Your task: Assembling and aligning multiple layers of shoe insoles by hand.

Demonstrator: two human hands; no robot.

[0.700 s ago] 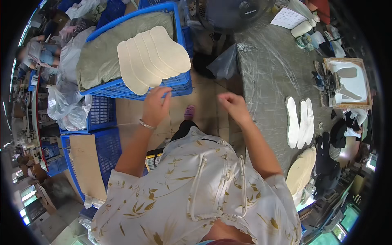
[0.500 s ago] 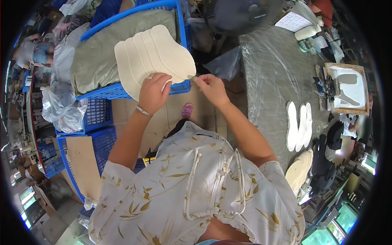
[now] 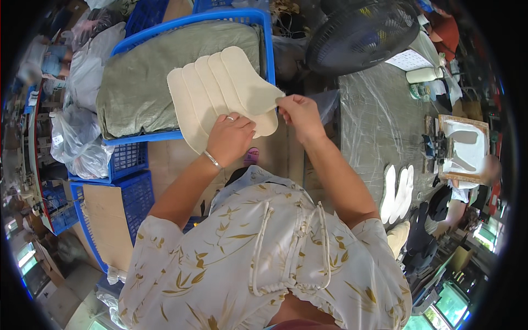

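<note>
Only the top cream piece (image 3: pixel 247 77) has its end raised — pinched by the right hand (image 3: pixel 302 116), fingertips closed — while the other fanned pieces (image 3: pixel 190 104) (left hand (image 3: pixel 230 137) over them, grip hidden) lie overlapped, unparted, across the blue crate's (image 3: pixel 268 58) near right corner.

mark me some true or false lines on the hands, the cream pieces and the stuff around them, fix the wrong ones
1. The right hand pinches the rightmost cream piece at its edge. True.
2. The left hand hangs well apart from the cream pieces. False: it touches them near their lower ends.
3. A bracelet sits on the left wrist. True.
4. The white shoe-shaped pieces lie inside the blue crate. False: they lie on the table at the right.
5. The black fan is to the right of the blue crate. True.
</note>
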